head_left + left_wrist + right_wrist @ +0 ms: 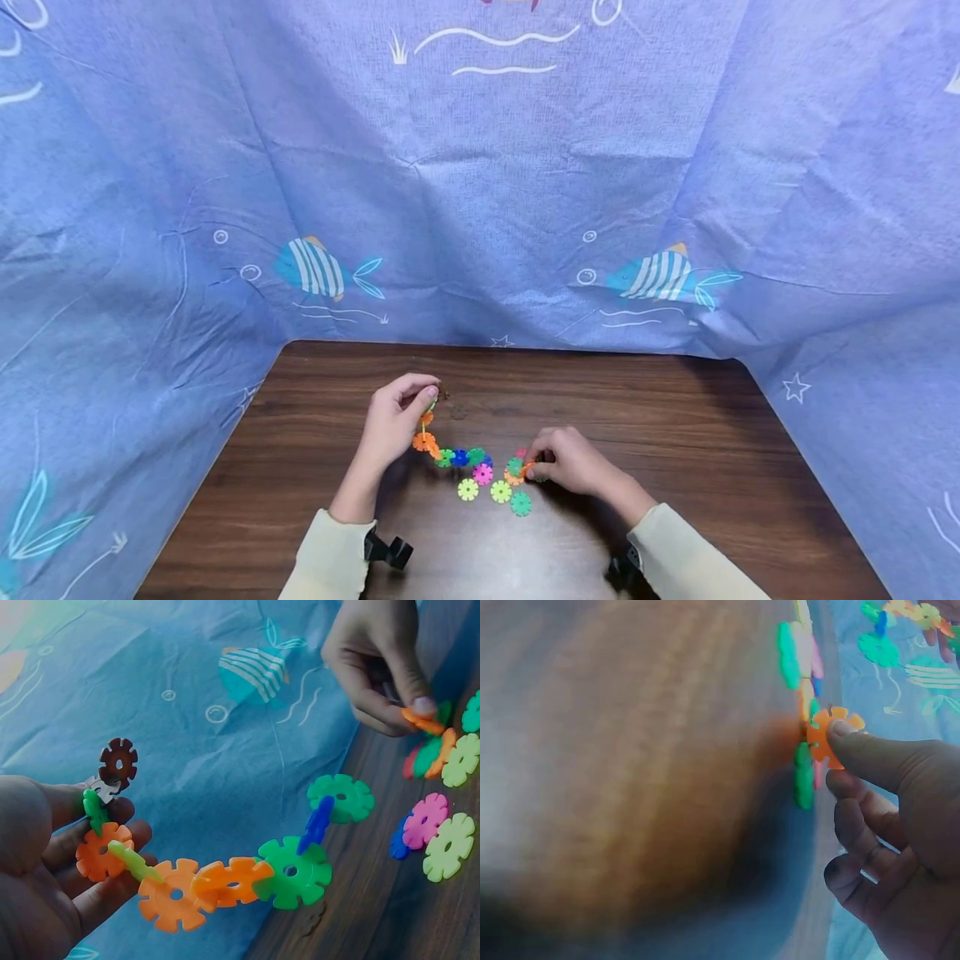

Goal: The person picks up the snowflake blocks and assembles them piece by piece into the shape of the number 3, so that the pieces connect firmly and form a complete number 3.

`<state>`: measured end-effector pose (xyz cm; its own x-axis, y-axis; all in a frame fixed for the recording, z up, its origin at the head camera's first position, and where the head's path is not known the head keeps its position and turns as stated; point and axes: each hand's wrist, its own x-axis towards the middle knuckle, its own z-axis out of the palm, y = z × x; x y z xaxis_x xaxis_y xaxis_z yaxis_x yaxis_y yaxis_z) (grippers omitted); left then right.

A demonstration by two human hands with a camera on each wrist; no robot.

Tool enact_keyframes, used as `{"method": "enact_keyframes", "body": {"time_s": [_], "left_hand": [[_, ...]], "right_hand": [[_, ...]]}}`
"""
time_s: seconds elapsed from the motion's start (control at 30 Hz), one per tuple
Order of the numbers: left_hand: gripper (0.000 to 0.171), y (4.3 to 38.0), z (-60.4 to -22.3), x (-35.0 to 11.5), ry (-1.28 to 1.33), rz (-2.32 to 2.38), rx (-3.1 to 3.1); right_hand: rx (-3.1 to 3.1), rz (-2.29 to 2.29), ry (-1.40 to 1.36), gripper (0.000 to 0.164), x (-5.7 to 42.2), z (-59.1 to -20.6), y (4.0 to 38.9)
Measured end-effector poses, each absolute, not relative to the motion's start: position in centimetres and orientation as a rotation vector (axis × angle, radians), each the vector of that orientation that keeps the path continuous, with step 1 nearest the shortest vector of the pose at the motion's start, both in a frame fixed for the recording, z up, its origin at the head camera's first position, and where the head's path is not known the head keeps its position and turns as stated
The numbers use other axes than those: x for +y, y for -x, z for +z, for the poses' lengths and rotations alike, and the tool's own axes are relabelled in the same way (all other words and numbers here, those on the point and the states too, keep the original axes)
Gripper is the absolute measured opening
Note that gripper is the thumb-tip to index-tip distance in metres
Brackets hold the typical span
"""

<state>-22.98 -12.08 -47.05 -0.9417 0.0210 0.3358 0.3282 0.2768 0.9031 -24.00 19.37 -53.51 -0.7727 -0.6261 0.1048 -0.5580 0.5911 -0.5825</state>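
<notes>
Over the surface (690, 433), a chain (196, 885) is pinched by the left hand (392, 418), an orange disc (821, 739) by the right hand (573, 462) beside other discs (501, 492). Disc pickup is judged the current step; slot alignment is called for next.

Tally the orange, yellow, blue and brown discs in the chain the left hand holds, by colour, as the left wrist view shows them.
Orange discs: 3
Yellow disc: 1
Blue disc: 1
Brown disc: 1
Total: 6
</notes>
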Motion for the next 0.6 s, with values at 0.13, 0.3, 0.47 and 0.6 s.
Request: {"method": "enact_keyframes", "body": {"time_s": [0.13, 0.3, 0.47, 0.6], "left_hand": [[0.016, 23.1, -47.1, -11.8, 0.335, -1.738, -2.287], [0.015, 23.0, -47.2, -11.5, 0.352, -1.749, -2.281], [0.014, 22.8, -47.4, -11.2, 0.385, -1.756, -2.301], [0.013, 22.9, -47.6, -11.1, 0.429, -1.745, -2.326]], "right_hand": [[2.686, -1.101, 0.950, 0.002, 19.0, -51.9, 24.8], [2.659, -1.456, 0.821, 0.005, 17.5, -49.7, 25.3], [2.581, -1.823, 0.712, 0.013, 15.6, -49.0, 25.0], [2.451, -2.139, 0.650, 0.020, 14.3, -48.9, 24.5]]}}
